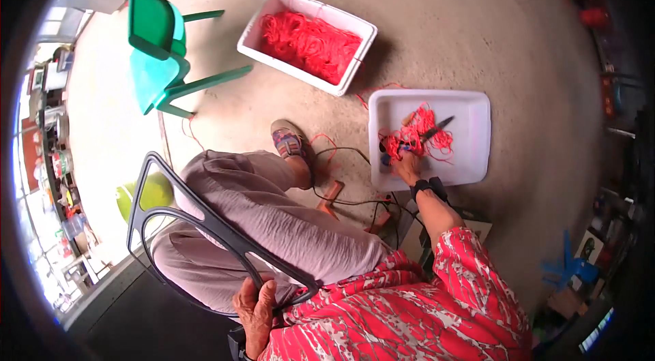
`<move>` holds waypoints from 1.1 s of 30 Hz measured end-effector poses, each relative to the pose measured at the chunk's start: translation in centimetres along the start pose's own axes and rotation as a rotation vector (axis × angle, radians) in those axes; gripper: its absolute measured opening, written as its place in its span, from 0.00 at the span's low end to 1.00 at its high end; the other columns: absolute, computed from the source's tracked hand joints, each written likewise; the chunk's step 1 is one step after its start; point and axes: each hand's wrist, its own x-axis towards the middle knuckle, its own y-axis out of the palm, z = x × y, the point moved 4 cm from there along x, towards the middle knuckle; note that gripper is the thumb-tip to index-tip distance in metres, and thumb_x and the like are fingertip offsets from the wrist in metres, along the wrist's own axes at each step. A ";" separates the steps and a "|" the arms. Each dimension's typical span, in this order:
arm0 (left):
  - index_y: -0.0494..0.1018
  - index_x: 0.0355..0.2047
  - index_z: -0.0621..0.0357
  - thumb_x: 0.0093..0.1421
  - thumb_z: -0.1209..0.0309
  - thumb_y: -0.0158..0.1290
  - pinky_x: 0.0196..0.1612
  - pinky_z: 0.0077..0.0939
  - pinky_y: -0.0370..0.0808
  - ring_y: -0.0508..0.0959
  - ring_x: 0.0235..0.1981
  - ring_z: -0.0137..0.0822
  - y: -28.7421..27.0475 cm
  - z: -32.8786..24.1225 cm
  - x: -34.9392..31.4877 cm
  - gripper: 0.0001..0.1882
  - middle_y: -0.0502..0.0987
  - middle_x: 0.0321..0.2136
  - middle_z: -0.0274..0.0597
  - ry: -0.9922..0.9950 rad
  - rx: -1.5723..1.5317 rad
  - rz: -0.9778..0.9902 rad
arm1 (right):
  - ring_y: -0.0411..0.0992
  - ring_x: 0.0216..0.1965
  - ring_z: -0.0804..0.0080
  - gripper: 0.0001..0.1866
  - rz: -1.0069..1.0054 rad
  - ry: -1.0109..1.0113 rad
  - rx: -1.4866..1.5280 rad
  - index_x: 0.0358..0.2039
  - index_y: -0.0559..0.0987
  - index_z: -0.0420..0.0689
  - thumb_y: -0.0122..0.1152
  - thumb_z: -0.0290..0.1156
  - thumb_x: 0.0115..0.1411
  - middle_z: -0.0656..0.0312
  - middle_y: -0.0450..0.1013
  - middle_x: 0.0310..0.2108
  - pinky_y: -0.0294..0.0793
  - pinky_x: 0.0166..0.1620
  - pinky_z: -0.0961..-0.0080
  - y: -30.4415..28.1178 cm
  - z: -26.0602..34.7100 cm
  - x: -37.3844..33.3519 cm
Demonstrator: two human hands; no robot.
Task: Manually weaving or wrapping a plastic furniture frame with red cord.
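My right hand (407, 167) reaches into a white plastic tub (471, 171), its fingers closed among tangled red string (421, 124). Blue bits show at the fingertips, but what they grip is partly hidden. A tool with a dark blade (438, 128) lies across the string, pointing up and right from the hand. My left hand (255, 313) is by my lap, its fingers bent over the end of a black looped frame (228, 242). That frame slants across my thigh and looks like a chair arm.
A larger white tub (310, 5) full of red string stands beyond my foot. A green plastic chair (158, 68) is at the far left, and a lime-green container (155, 192) is near my knee. Dark cables (351, 203) and loose red strands cross the floor. Cluttered shelves line both sides.
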 end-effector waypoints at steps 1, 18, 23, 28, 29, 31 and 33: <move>0.76 0.32 0.64 0.59 0.67 0.59 0.22 0.19 0.60 0.65 0.19 0.21 -0.1 0.0 -0.2 0.10 0.69 0.17 0.27 -0.020 -0.032 -0.001 | 0.75 0.31 0.50 0.15 0.014 -0.011 0.119 0.29 0.78 0.41 0.65 0.40 0.48 0.48 0.75 0.26 0.72 0.37 0.58 0.1 0.1 0.3; 0.76 0.37 0.63 0.60 0.64 0.59 0.28 0.21 0.66 0.69 0.25 0.25 0.1 2.2 0.8 0.13 0.74 0.25 0.34 -0.040 0.110 -0.035 | 0.72 0.45 0.67 0.08 -0.233 0.135 1.547 0.37 0.74 0.44 0.52 0.32 0.60 0.63 0.73 0.38 0.68 0.52 0.65 -18.3 -3.4 -7.3; 0.76 0.31 0.63 0.60 0.63 0.58 0.22 0.19 0.61 0.65 0.18 0.22 0.6 1.3 1.2 0.13 0.70 0.18 0.30 0.117 0.015 0.082 | 0.72 0.44 0.68 0.08 -0.226 -0.002 1.714 0.37 0.73 0.45 0.54 0.33 0.60 0.62 0.73 0.37 0.69 0.49 0.67 -22.9 -4.3 -9.2; 0.75 0.32 0.63 0.61 0.63 0.58 0.20 0.19 0.60 0.65 0.18 0.21 0.7 1.0 1.3 0.13 0.69 0.17 0.29 0.147 -0.067 0.100 | 0.71 0.44 0.69 0.08 -0.243 -0.065 1.796 0.38 0.75 0.45 0.54 0.32 0.59 0.62 0.74 0.37 0.67 0.55 0.65 -25.6 -3.7 -11.0; 0.75 0.32 0.63 0.61 0.63 0.58 0.20 0.19 0.60 0.65 0.18 0.21 0.8 1.0 1.3 0.13 0.69 0.17 0.29 0.156 -0.076 0.103 | 0.71 0.44 0.70 0.08 -0.263 -0.045 1.796 0.38 0.74 0.45 0.54 0.32 0.59 0.62 0.73 0.36 0.67 0.55 0.65 -26.1 -3.7 -11.3; 0.75 0.31 0.62 0.61 0.63 0.58 0.19 0.19 0.58 0.63 0.16 0.20 0.9 0.9 1.4 0.12 0.67 0.15 0.28 0.198 -0.082 0.108 | 0.71 0.43 0.69 0.08 -0.242 -0.088 1.825 0.37 0.74 0.44 0.54 0.32 0.59 0.63 0.73 0.36 0.68 0.51 0.67 -26.9 -3.1 -11.7; 0.74 0.30 0.61 0.60 0.62 0.58 0.18 0.19 0.57 0.61 0.14 0.20 0.8 0.9 1.5 0.14 0.65 0.13 0.28 0.243 -0.057 0.074 | 0.70 0.41 0.69 0.08 -0.254 -0.099 1.843 0.36 0.73 0.44 0.55 0.32 0.59 0.63 0.72 0.35 0.69 0.48 0.69 -27.8 -2.4 -12.3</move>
